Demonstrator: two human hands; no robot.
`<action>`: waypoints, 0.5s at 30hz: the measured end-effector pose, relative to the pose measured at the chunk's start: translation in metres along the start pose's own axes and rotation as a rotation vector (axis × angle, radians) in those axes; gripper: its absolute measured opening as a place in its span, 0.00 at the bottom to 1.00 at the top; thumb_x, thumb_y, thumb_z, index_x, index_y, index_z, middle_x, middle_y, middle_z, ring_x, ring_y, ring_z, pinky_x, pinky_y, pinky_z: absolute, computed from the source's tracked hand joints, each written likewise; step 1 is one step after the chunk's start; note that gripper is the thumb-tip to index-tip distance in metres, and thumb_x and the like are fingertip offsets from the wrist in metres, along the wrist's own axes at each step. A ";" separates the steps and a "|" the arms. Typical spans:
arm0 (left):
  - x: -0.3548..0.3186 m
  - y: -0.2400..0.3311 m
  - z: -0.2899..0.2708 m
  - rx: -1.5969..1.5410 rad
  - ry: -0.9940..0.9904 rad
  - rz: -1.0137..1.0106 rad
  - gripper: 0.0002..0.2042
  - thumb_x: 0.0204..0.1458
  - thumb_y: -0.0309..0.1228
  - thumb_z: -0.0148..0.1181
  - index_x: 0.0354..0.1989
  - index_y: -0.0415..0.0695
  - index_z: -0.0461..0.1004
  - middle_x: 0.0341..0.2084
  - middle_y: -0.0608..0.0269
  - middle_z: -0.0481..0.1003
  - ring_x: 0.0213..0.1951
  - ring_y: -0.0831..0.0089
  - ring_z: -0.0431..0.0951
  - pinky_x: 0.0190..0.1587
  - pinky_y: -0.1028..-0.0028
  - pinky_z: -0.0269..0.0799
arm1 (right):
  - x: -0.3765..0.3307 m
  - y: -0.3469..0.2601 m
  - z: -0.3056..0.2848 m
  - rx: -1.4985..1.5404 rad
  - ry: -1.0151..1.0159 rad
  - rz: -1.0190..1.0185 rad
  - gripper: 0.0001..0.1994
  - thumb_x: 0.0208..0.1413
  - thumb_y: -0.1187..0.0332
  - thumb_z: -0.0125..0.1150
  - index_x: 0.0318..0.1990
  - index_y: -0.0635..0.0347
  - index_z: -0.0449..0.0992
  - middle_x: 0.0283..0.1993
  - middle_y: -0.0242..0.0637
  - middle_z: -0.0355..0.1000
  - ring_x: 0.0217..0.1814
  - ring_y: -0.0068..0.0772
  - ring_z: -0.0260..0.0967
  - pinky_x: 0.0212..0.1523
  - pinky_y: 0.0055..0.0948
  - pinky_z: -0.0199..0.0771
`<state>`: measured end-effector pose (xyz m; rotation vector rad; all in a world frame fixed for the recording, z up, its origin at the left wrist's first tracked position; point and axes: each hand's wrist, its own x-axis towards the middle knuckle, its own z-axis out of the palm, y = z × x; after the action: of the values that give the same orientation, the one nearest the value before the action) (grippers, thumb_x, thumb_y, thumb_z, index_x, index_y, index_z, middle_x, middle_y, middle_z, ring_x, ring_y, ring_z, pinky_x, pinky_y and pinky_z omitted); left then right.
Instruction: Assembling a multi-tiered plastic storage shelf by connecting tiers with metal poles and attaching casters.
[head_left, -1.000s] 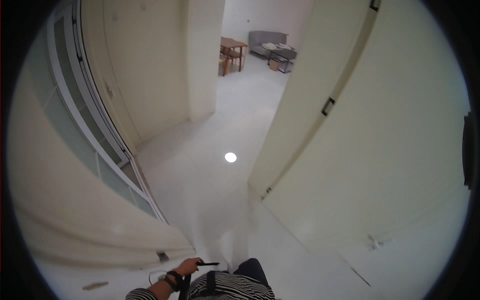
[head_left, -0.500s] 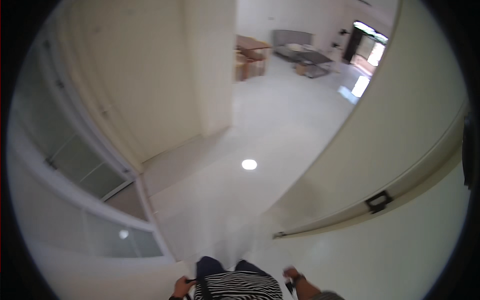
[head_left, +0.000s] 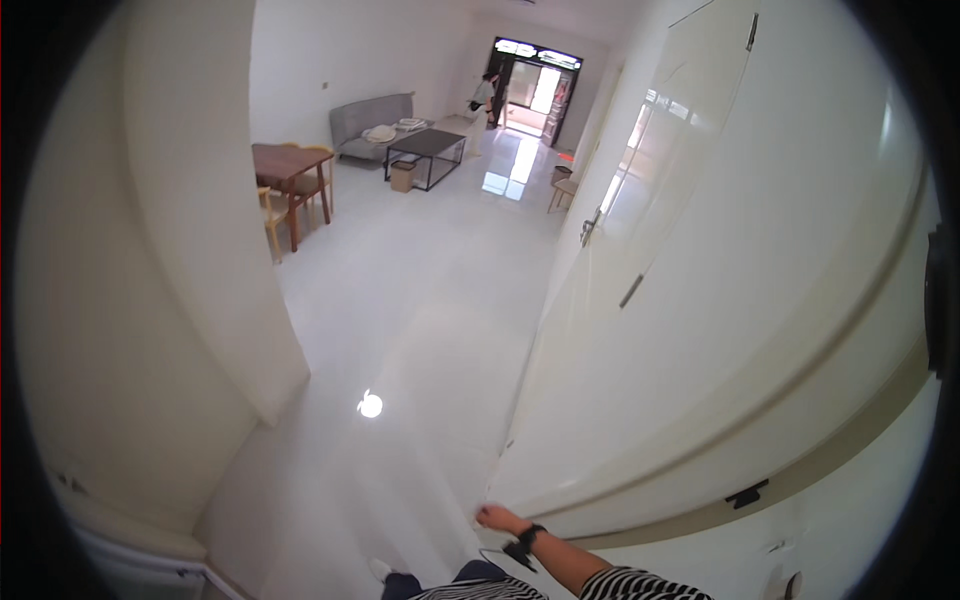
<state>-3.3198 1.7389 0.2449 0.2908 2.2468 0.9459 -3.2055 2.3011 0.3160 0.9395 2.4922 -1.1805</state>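
- One hand shows: the right hand (head_left: 492, 517), low in the view, fingers curled at the lower edge of the door (head_left: 700, 330); whether they grip the edge or only touch it I cannot tell.
- The door is pale, stands open on the right, and fills most of that side.
- A dark band (head_left: 527, 537) sits on the right wrist, a striped sleeve (head_left: 640, 585) behind it.
- The left hand is out of sight.
- The white floor (head_left: 420, 330) is glossy, with a round light spot (head_left: 370, 405) near the middle.
- A white wall (head_left: 150, 300) stands on the left.
- Far off are a wooden table (head_left: 288, 165), a grey sofa (head_left: 370, 122) and a dark low table (head_left: 428, 145).
- Another person (head_left: 485, 95) stands by the far doorway (head_left: 532, 90).
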 end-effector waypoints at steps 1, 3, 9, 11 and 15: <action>0.026 0.006 -0.019 -0.014 -0.093 -0.055 0.14 0.51 0.36 0.58 0.24 0.36 0.70 0.12 0.60 0.68 0.13 0.69 0.64 0.18 0.66 0.62 | -0.011 -0.001 0.012 -0.115 -0.058 -0.010 0.21 0.51 0.55 0.45 0.36 0.65 0.74 0.38 0.55 0.72 0.41 0.56 0.70 0.44 0.47 0.67; 0.085 0.041 -0.062 0.004 -0.378 -0.124 0.14 0.51 0.36 0.58 0.24 0.36 0.70 0.13 0.59 0.69 0.14 0.69 0.65 0.19 0.66 0.63 | -0.044 0.075 0.065 -0.148 -0.065 0.214 0.15 0.46 0.62 0.49 0.27 0.66 0.76 0.32 0.53 0.73 0.38 0.56 0.71 0.40 0.46 0.70; 0.271 0.152 -0.174 0.156 -0.401 -0.200 0.12 0.47 0.34 0.60 0.26 0.35 0.72 0.17 0.55 0.73 0.20 0.67 0.70 0.23 0.67 0.67 | -0.069 0.054 0.097 -0.374 -0.254 0.130 0.10 0.41 0.66 0.54 0.32 0.56 0.77 0.33 0.44 0.75 0.40 0.47 0.73 0.42 0.43 0.73; 0.317 0.205 -0.179 0.250 -0.383 -0.224 0.11 0.48 0.32 0.58 0.29 0.33 0.73 0.19 0.53 0.74 0.22 0.66 0.72 0.24 0.66 0.69 | -0.004 0.067 0.064 -0.374 -0.230 0.134 0.11 0.41 0.65 0.54 0.32 0.56 0.77 0.33 0.45 0.75 0.39 0.47 0.73 0.41 0.43 0.73; 0.390 0.272 -0.173 0.103 -0.381 -0.282 0.14 0.51 0.32 0.53 0.39 0.33 0.73 0.29 0.46 0.75 0.30 0.63 0.76 0.35 0.68 0.73 | 0.128 0.088 -0.024 -0.382 -0.198 0.133 0.12 0.43 0.62 0.54 0.32 0.57 0.77 0.33 0.45 0.75 0.37 0.46 0.73 0.40 0.42 0.72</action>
<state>-3.7405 2.0075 0.3295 0.1755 1.9229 0.5727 -3.2466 2.4187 0.2201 0.8230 2.3377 -0.6841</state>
